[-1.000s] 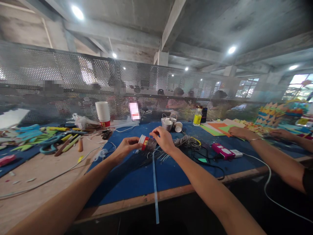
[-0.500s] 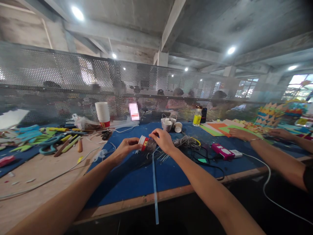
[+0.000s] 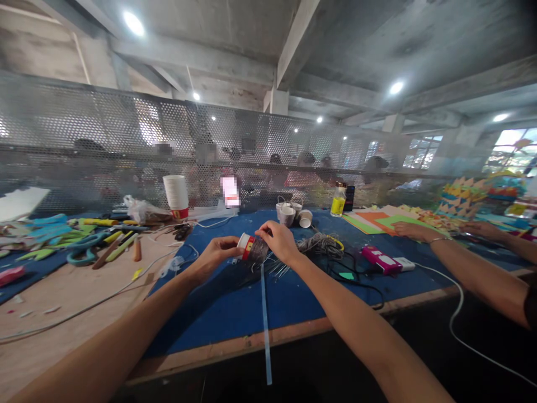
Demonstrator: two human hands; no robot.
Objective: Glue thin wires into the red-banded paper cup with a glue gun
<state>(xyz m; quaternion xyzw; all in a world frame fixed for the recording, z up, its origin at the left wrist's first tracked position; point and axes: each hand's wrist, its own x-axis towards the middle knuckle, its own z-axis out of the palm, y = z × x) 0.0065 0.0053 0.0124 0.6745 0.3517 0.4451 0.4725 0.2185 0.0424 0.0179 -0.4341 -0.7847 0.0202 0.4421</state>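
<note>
Over the blue mat (image 3: 226, 327), a paper cup (image 3: 247, 247) lies tilted on its side, its white and red end to the left and grey cord wound round the rest. My left hand (image 3: 216, 254) is closed on the white end. At the cord-wrapped end, the fingers of my right hand (image 3: 277, 240) are pinched together against the wrapping; whether a cord end is between them is hidden. A bundle of grey cord (image 3: 321, 244) trails to the right of my right hand. A pale flat strip (image 3: 265, 324) runs from beneath the cup past the table edge.
Several small wrapped cups (image 3: 287, 214) stand behind my hands. Stacked paper cups (image 3: 175, 196) rise at back left, near blue scissors (image 3: 84, 252). A yellow bottle (image 3: 338, 202), coloured paper (image 3: 373, 220), a magenta box (image 3: 381, 259) and a co-worker's hand (image 3: 413, 230) are at right.
My hands and the cup keep almost the same place. The co-worker's arm at right has shifted slightly.
</note>
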